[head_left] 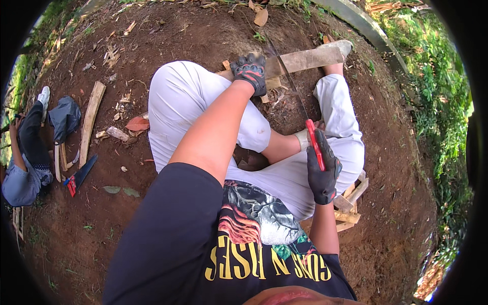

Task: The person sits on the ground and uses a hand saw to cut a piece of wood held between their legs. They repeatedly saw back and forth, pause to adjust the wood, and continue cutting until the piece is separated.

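A flat wooden plank [311,59] lies across in front of me, its far right end by my shoe. My left hand [249,74], in a black glove with red marks, grips the plank's left part, with its fingers curled over the wood. In my right hand [324,170], also gloved, is the red handle [314,142] of a hand saw. Its thin dark blade [292,83] slants away to the upper left and crosses the plank just right of my left hand. Small wood pieces [273,83] show beneath the plank.
My bent legs frame the plank. Several wood offcuts [351,206] lie beside my right hip. On the left are a long board [92,119], a second saw [83,175], a dark cloth or bag [64,117] and another person [26,170]. A concrete edge [363,24] borders the soil.
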Demonstrator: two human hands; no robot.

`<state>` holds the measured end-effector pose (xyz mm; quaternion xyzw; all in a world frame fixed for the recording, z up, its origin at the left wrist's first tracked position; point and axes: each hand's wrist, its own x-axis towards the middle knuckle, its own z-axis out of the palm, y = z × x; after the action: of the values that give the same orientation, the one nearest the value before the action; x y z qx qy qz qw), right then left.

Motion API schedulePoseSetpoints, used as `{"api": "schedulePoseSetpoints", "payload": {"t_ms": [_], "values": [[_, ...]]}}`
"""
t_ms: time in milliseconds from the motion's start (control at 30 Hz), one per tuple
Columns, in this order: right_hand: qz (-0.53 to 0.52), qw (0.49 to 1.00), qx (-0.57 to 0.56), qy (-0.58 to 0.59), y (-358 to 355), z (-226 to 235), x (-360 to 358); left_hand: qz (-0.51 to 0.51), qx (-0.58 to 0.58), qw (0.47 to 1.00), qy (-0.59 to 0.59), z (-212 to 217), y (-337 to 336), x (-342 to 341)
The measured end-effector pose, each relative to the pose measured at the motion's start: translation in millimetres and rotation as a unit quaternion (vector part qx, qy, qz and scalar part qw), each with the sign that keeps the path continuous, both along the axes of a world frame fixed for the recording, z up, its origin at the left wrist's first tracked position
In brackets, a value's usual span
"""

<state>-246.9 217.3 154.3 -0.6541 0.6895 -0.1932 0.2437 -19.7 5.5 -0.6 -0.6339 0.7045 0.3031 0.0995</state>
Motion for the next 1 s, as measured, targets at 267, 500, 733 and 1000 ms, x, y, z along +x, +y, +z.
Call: {"api": "schedulePoseSetpoints", "payload": {"t_ms": [267, 500, 733, 1000], "values": [[0.039, 0.998, -0.050, -0.030, -111, -63, 44, 0.001, -0.012, 1.000, 0.008, 4, 2, 4], [0.007, 0.996, -0.048, -0.080, -116, -82, 34, 0.000, -0.024, 1.000, -0.008, -6, 3, 0], [-0.126, 0.976, -0.052, -0.172, 3, -9, -15, -0.003, -0.028, 1.000, -0.008, 0, 8, 7], [-0.096, 0.979, -0.176, -0.026, 0, -14, -13, 0.006, -0.038, 0.999, 0.002, 7, 15, 16]]}}
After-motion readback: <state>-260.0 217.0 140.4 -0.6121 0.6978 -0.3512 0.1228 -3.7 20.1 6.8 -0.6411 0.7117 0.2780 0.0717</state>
